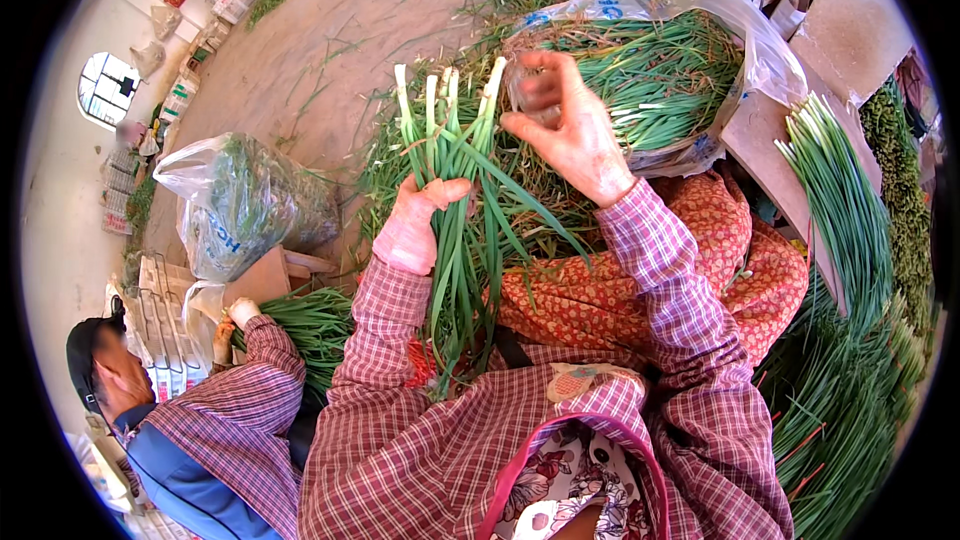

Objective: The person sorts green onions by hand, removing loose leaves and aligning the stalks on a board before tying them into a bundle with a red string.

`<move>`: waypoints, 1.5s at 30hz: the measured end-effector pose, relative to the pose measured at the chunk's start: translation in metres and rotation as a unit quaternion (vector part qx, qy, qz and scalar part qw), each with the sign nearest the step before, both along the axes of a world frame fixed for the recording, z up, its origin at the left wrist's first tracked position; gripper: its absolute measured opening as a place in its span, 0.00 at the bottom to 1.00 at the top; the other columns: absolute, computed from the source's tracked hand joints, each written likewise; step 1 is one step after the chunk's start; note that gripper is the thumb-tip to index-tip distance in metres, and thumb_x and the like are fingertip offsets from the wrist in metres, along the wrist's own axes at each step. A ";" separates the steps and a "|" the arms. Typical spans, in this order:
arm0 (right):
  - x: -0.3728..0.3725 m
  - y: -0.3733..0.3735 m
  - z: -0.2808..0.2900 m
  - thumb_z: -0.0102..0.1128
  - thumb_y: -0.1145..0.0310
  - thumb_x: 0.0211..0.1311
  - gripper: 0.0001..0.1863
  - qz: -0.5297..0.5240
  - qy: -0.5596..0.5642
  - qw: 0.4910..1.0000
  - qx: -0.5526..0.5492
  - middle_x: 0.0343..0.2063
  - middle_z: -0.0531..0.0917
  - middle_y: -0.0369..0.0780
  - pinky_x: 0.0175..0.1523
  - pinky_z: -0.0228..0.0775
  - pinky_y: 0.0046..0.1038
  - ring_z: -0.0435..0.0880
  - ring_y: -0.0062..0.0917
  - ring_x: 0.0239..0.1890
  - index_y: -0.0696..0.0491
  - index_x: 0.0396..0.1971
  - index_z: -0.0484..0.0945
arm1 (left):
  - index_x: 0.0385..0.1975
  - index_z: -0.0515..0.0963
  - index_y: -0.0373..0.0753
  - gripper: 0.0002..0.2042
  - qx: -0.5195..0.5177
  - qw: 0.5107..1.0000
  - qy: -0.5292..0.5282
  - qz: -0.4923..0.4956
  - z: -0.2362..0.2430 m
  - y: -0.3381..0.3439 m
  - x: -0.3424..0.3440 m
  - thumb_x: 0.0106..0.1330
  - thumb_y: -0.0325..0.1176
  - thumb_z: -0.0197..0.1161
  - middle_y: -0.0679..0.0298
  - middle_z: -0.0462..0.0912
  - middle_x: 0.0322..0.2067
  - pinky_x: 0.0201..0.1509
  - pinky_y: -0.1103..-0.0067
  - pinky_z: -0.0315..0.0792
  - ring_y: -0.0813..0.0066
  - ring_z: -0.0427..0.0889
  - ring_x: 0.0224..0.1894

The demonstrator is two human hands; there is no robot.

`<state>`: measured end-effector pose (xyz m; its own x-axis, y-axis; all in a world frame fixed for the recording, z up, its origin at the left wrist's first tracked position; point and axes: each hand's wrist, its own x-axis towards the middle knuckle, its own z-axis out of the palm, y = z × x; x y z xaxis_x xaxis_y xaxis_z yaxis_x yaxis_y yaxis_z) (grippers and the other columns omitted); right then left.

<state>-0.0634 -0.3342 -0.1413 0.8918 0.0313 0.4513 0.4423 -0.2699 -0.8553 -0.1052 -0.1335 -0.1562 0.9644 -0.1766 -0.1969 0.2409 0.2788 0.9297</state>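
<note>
My left hand [415, 225] is closed around a small bunch of spring onions [452, 155]. Their white root ends point up and away from me, while the green leaves hang down over my lap. To the right of those white ends, my right hand [580, 135] is raised with thumb and fingers apart. Its fingertips are partly blurred, and I see nothing held in it. Just beyond it lies an opened clear plastic bag [690, 2] full of loose spring onions [660, 70], some with brown, withered leaves.
A bundle of spring onions [835, 175] with clean white ends lies on a board [765, 145] at right. More greens [820, 430] pile below it. Trimmings [385, 155] cover the floor ahead. At left are a filled plastic bag [240, 210] and a co-worker [215, 440] handling greens.
</note>
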 end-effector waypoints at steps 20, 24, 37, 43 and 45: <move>0.039 -0.019 0.003 0.59 0.62 0.55 0.10 -0.184 -0.252 0.860 -0.404 0.15 0.74 0.33 0.52 0.66 0.42 0.75 0.26 0.19 0.49 0.25 0.68 | 0.36 0.74 0.35 0.16 0.050 0.997 0.015 -0.063 -0.001 0.015 0.000 0.47 0.31 0.66 0.66 0.75 0.24 0.28 0.81 0.67 0.78 0.72 0.23; 0.059 -0.071 0.000 0.55 0.69 0.56 0.04 -0.251 -0.155 0.846 -0.445 0.14 0.78 0.34 0.46 0.69 0.41 0.79 0.27 0.21 0.49 0.26 0.70 | 0.33 0.74 0.36 0.14 -0.057 0.997 0.027 -0.044 -0.023 0.045 -0.004 0.48 0.34 0.65 0.65 0.74 0.20 0.25 0.81 0.67 0.76 0.72 0.21; 0.049 -0.123 -0.037 0.57 0.60 0.56 0.06 -0.275 0.056 0.781 -0.559 0.27 0.82 0.39 0.33 0.74 0.33 0.82 0.31 0.31 0.44 0.26 0.80 | 0.31 0.75 0.36 0.13 -0.153 0.987 -0.035 0.034 0.000 0.107 -0.005 0.49 0.36 0.66 0.67 0.74 0.18 0.27 0.81 0.72 0.78 0.73 0.21; 0.008 0.011 -0.004 0.59 0.63 0.56 0.09 0.133 -0.040 0.985 -0.104 0.31 0.83 0.40 0.39 0.75 0.28 0.83 0.29 0.33 0.52 0.33 0.79 | 0.24 0.71 0.41 0.11 -0.170 0.985 -0.020 -0.017 -0.005 0.063 -0.001 0.50 0.37 0.66 0.72 0.70 0.19 0.23 0.80 0.66 0.81 0.69 0.20; -0.002 0.033 0.002 0.59 0.66 0.56 0.12 0.206 0.014 0.978 -0.004 0.32 0.83 0.44 0.41 0.75 0.27 0.83 0.28 0.35 0.56 0.37 0.78 | 0.29 0.73 0.37 0.15 -0.179 0.982 -0.021 -0.050 -0.009 0.058 0.000 0.48 0.39 0.66 0.69 0.71 0.17 0.26 0.80 0.67 0.78 0.70 0.20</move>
<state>-0.0654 -0.3014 -0.1397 0.8147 0.3944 0.4252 0.4917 -0.0808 -0.8670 -0.1049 -0.0760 -0.1647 0.9446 -0.3220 -0.0641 0.2467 0.5672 0.7857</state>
